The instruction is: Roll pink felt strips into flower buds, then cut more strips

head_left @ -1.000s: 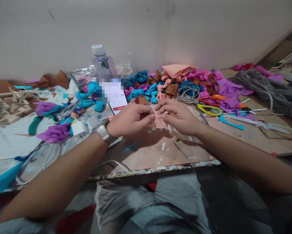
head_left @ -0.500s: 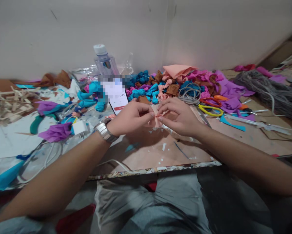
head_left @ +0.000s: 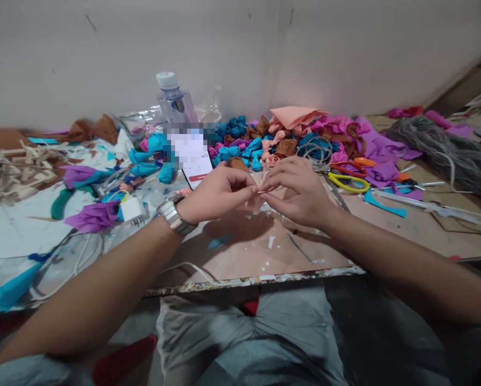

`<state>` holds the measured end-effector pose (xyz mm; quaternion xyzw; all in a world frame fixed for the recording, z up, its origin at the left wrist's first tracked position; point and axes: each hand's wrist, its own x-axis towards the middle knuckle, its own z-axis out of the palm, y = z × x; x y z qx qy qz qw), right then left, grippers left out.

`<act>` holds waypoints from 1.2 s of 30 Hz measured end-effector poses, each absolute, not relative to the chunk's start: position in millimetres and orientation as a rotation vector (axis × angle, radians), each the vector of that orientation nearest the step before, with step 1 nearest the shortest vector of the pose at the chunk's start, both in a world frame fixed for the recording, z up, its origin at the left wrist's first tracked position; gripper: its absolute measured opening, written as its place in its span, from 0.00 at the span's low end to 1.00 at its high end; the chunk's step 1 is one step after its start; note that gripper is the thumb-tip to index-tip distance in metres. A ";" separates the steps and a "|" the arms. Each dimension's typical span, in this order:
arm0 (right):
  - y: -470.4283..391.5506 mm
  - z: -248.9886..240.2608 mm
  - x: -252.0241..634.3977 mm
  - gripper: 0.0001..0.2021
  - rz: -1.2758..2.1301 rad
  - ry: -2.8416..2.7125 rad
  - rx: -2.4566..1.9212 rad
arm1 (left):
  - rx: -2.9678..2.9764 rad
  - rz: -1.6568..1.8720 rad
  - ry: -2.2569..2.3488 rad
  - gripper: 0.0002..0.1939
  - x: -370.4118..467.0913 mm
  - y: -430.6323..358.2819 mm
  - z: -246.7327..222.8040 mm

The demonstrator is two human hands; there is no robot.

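Mostly hidden, a thin peach-coloured scrap (head_left: pixel 253 203) shows between the hands (head_left: pixel 222 194) (head_left: pixel 298 187).

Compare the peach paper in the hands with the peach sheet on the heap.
The peach paper is pinched between the left hand and right hand; the peach sheet rests atop the colourful heap.
The peach paper shows only as a small patch, partly hidden by fingers; the peach sheet shows a broad, mostly uncovered face.
Both share a similar peach colour.
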<state>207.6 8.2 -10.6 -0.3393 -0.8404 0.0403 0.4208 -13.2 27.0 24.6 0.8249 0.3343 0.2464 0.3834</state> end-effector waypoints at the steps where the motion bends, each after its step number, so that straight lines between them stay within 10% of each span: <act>1: 8.3 -10.7 207.8 0.02 0.092 -2.107 -0.852 | 2.109 0.638 0.858 0.13 -12.9 26.4 24.3; 36: 10.7 0.0 209.1 0.06 0.556 -2.097 -0.873 | 2.873 0.694 1.016 0.11 -8.7 16.8 16.6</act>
